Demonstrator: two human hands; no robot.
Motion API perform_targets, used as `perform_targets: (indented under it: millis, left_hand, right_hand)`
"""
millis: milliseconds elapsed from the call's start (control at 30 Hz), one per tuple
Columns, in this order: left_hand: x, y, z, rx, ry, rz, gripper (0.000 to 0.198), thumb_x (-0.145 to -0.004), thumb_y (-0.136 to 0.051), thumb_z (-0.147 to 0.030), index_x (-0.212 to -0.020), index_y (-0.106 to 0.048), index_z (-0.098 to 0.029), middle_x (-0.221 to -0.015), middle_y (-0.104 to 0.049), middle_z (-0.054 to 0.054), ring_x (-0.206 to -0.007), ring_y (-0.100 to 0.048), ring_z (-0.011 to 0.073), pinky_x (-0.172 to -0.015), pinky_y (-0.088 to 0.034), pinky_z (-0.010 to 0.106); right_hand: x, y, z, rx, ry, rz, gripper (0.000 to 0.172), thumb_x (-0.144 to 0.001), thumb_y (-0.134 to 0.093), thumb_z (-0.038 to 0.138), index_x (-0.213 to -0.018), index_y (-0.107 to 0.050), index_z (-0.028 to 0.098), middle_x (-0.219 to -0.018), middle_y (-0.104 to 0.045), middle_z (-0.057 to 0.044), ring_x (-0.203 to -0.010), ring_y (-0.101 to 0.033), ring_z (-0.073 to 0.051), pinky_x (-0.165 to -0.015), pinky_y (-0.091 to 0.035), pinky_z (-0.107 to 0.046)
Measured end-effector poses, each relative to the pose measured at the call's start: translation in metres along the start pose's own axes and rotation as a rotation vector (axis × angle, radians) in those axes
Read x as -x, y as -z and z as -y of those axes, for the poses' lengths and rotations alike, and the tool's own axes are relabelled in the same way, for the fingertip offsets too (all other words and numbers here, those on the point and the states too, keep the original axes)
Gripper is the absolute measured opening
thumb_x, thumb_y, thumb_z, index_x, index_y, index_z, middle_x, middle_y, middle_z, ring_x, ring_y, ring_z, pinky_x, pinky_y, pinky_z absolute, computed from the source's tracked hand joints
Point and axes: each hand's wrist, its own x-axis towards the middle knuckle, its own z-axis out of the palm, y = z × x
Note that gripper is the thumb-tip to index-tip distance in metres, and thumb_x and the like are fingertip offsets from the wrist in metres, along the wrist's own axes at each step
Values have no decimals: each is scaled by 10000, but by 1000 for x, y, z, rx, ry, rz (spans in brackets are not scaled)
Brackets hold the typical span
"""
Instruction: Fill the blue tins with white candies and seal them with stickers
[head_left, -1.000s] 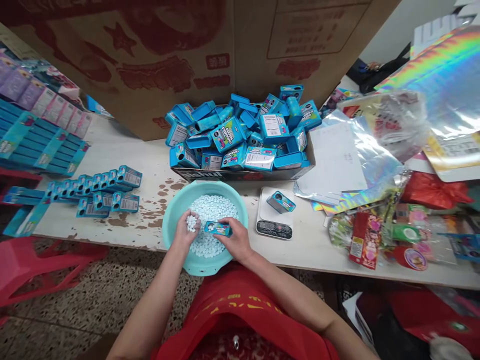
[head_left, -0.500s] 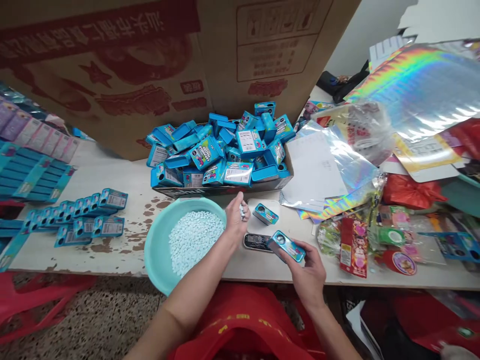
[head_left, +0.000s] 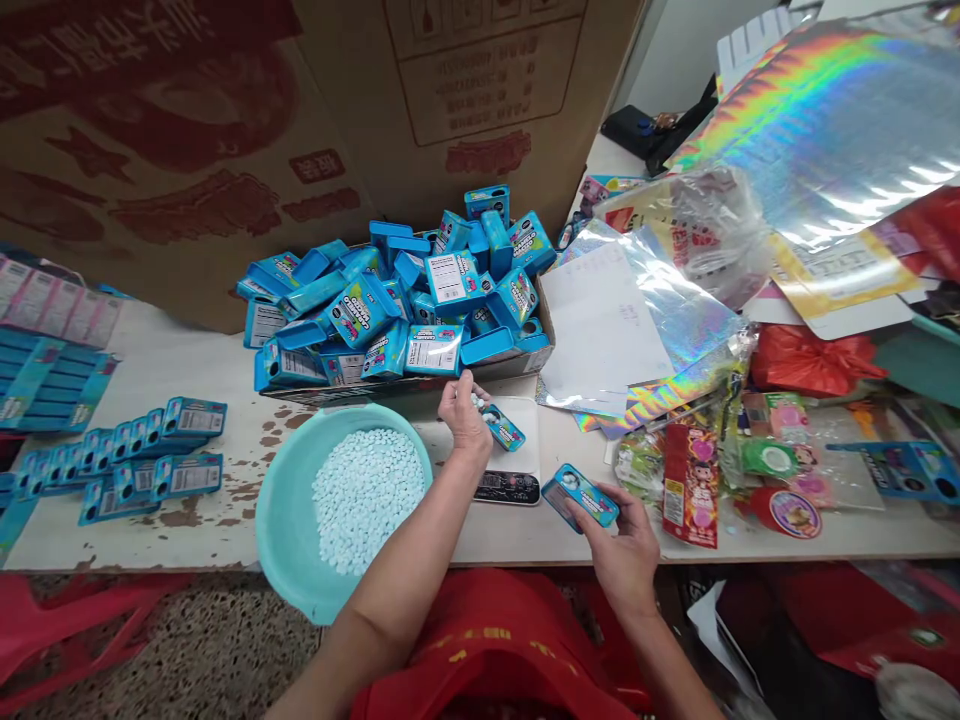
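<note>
My left hand [head_left: 465, 418] is closed around a few small pale candies [head_left: 478, 401], its fingers at the left end of a small blue tin [head_left: 504, 427]. That tin lies on a white digital scale [head_left: 529, 440] with a black display panel. My right hand [head_left: 624, 545] grips another blue tin [head_left: 580, 497] at the scale's right, above the table front; a round opening with something pale shows at its far left corner. Left of the scale stands a turquoise basin [head_left: 285, 500], holding a heap of pale blue candies [head_left: 371, 490].
An open carton [head_left: 546, 350] heaped with blue tins stands behind the scale, before a large cardboard box [head_left: 337, 120]. Rows of blue tins [head_left: 187, 475] stand at left. Papers [head_left: 600, 340], shiny film [head_left: 825, 140] and candy packets [head_left: 691, 485] crowd the right.
My left hand has come closer to the tin on the scale, its fingers now at that tin's end. My right hand still holds its tin, now clear of the scale's display. The view has shifted right.
</note>
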Motion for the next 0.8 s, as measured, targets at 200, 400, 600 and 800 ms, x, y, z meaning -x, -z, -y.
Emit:
perform_targets:
  millis: [200,400,600,800]
  left_hand:
    - [-1,-1,5,-37,-41,-5,350,-707,-668,-388,-585,-409,-188,-513,-437,-58,-488,-495,87,-502,-416,217]
    - [-3,0,11,-91,-82,-19,413,-716,-684,-455,-579,-404,-185,-501,-419,-62,-424,-394,53,-412,-301,184]
    - [-3,7,4,-52,-15,39,476,-655,-740,-496,-586,-392,-179,-491,-383,-80,-388,-335,26,-380,-244,168]
    - [3,59,-40,-114,158,113,446,-619,-780,-479,-647,-467,-164,-489,-400,-75,-363,-326,17,-334,-169,154]
  right_hand:
    - [-8,-1,-2,31,35,10,488,-577,-774,468,-930,-617,170,-884,-637,-50,-802,-590,-196,-754,-476,-351]
    - [-14,3,-7,48,46,20,497,-576,-777,472,-934,-613,168,-871,-633,-47,-784,-587,-192,-750,-474,-352]
    - [-18,7,-11,40,80,4,472,-590,-772,449,-935,-613,168,-885,-627,-48,-800,-581,-189,-758,-470,-353]
    - [-21,10,-9,17,86,-14,461,-585,-775,434,-921,-608,166,-864,-620,-39,-788,-578,-182,-758,-472,-349]
